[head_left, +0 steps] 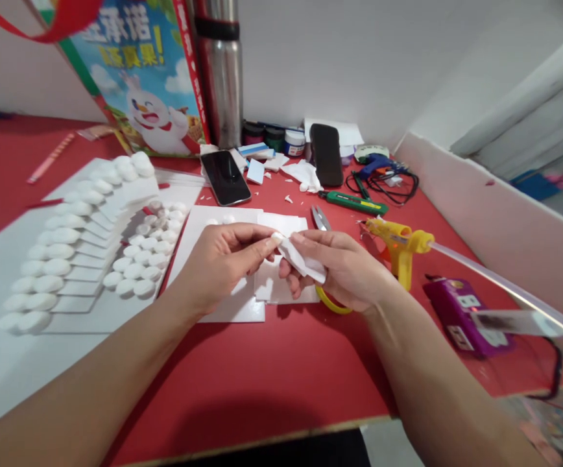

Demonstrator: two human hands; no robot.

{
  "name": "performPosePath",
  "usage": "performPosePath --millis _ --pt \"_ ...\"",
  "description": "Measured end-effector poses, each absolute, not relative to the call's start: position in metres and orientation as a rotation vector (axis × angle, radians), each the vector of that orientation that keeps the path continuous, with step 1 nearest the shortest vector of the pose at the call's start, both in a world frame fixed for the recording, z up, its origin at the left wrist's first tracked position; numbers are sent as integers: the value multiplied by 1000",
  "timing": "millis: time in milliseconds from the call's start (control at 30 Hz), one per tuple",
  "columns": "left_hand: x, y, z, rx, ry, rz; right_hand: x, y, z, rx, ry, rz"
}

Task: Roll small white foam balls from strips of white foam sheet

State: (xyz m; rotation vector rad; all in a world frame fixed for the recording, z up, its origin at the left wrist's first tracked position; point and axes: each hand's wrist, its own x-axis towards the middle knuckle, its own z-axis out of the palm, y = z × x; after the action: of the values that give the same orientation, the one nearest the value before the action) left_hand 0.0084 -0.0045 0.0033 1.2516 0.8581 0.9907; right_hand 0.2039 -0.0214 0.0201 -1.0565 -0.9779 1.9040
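White creased material [309, 261] is pinched by the left hand [230, 259] and right hand [342, 263], forearms [140, 344] slanting inward.

1. The worktop [272, 376] is surfaced in smooth, faintly glossy red.
2. Near its back edge, shiny metal is seen on a flask [227, 91], glossy black on a phone [226, 176].
3. Toward its right edge, yellow plastic is seen on a glue gun [401, 250].
4. A creased, papery finish is shown by the held white piece [308, 263].

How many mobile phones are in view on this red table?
2: one phone lies in front of the metal flask; the other phone is right of the white jar.
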Motion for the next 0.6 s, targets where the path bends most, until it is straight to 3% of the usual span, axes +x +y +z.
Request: performPosePath --millis 267,600 --pt "11 -5 0 1276 926 1025 198 -24 19 -1167 -1080 1626" --pt "20 -21 3 1774 1131 1282 179 -40 23 -1233 -1256 1109"
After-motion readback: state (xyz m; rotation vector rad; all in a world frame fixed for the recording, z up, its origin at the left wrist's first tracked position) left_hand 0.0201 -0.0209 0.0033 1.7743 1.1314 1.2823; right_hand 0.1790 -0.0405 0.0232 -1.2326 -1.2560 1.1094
